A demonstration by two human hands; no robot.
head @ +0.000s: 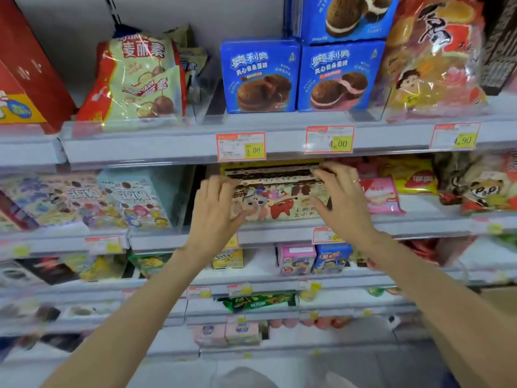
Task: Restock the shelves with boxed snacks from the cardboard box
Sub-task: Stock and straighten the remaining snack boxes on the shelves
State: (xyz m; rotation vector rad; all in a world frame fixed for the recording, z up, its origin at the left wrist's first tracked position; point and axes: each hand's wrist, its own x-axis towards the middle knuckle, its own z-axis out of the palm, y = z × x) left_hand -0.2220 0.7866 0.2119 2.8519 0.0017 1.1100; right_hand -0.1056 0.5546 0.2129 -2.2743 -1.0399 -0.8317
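Two bare forearms reach up from the bottom edge toward the shelving, ending in the left hand (215,204) and the right hand (342,198), both on a stack of snack boxes (275,198) with cartoon figures on its front. The left fingers (221,184) are spread and bent over the stack's left end, with the thumb pressed against its lower front edge. The right fingers (328,170) hook over the top right corner, thumb flat on the front face, so the two hands hold the stack between them. A thin ring (354,180) sits on one right finger. The stack stands at the front of the shelf (279,235) just under the fingers, with a dark chocolate-patterned band along its top. Just beyond the right fingers lie a pink packet (382,197) and a yellow bag (414,177). Beyond the left fingers, past a gap, stand pastel boxes (134,198) printed with sweets. Above the fingers, price tags (241,146) hang on the next shelf's rail, and over them two blue cookie boxes (258,77) stand side by side. Below the wrists, lower shelves carry small cartons (295,260) and a green packet (257,302), blurred.
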